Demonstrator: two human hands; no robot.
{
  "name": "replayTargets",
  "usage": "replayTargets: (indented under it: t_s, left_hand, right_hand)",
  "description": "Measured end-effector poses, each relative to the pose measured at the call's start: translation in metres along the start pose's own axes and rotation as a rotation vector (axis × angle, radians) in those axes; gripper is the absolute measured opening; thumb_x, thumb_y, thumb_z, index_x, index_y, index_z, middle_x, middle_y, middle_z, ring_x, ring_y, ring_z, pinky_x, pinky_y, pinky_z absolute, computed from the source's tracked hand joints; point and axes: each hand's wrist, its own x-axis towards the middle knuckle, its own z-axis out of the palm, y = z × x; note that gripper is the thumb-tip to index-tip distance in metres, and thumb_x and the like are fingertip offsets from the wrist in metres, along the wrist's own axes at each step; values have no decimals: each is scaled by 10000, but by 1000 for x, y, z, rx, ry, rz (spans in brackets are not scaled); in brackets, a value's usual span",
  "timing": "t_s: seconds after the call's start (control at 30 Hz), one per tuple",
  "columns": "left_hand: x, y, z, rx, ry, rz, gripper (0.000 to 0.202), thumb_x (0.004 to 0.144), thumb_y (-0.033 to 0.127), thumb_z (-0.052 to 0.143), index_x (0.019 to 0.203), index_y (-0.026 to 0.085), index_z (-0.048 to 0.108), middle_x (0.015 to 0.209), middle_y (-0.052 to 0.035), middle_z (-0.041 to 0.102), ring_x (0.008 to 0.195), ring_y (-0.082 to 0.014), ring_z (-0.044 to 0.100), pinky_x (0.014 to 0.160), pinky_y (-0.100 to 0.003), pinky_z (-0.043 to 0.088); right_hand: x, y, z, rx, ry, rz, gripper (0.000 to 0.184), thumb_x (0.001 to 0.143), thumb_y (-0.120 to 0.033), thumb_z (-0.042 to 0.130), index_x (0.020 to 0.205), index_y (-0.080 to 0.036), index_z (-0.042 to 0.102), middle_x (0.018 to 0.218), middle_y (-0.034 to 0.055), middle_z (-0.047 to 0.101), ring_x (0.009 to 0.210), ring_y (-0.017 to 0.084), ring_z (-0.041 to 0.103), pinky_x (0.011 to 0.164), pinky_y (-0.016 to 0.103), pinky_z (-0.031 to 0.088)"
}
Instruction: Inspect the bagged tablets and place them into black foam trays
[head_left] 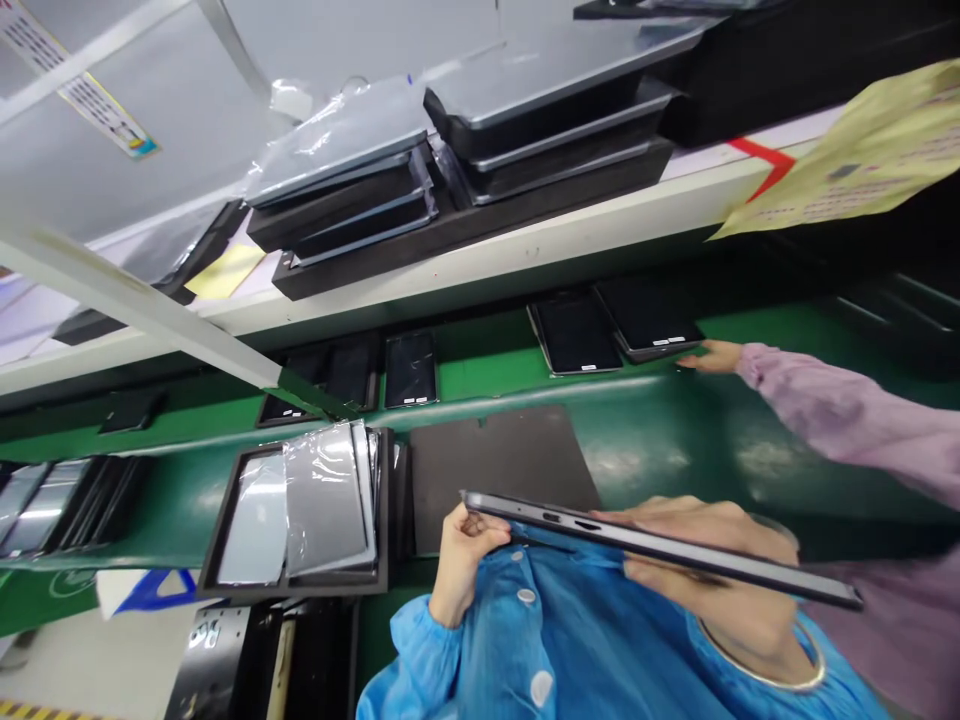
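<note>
I hold a thin dark tablet point(660, 545) edge-on and nearly level in front of my blue smock. My left hand point(461, 560) pinches its left corner with closed fingers. My right hand point(712, 580), a bracelet on the wrist, cradles the tablet from underneath with fingers wrapped along it. Just beyond the tablet lies a dark flat mat point(495, 460) on the green belt point(675, 440).
A co-worker's hand point(712, 355) in a pink sleeve reaches to tablets point(649, 318) lying on the belt. A black tray point(300, 515) with film-wrapped panels sits at left. Stacked black trays point(540, 110) of tablets fill the white shelf above. A yellow sheet point(855, 160) hangs at right.
</note>
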Motion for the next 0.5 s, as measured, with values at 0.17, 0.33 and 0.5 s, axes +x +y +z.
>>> replayTargets:
  t_s: [0.17, 0.33, 0.5]
  left_hand:
    - [0, 0, 4, 19, -16, 3, 411, 543, 369, 997, 751, 143, 725, 803, -71, 788, 831, -249, 758, 779, -331, 595]
    - [1, -3, 5, 28, -69, 40, 355, 638, 394, 955, 764, 149, 731, 851, -90, 800, 885, -288, 777, 848, -396, 610]
    - [7, 0, 4, 23, -104, 106, 410, 669, 558, 898, 744, 177, 766, 872, -102, 808, 920, -315, 778, 877, -431, 612]
  right_hand:
    - [-3, -3, 1, 47, -38, 64, 637, 822, -11, 635, 1276, -450, 721, 1114, -59, 791, 919, 290, 782, 756, 339, 709]
    - [-1, -2, 0, 81, -86, 9, 588, 844, -33, 641, 1290, -407, 721, 1112, -24, 794, 934, 311, 774, 756, 375, 706]
    - [0, 0, -2, 106, -238, -72, 408, 1007, -225, 542, 1366, -364, 677, 1099, 50, 796, 953, 329, 766, 721, 398, 695]
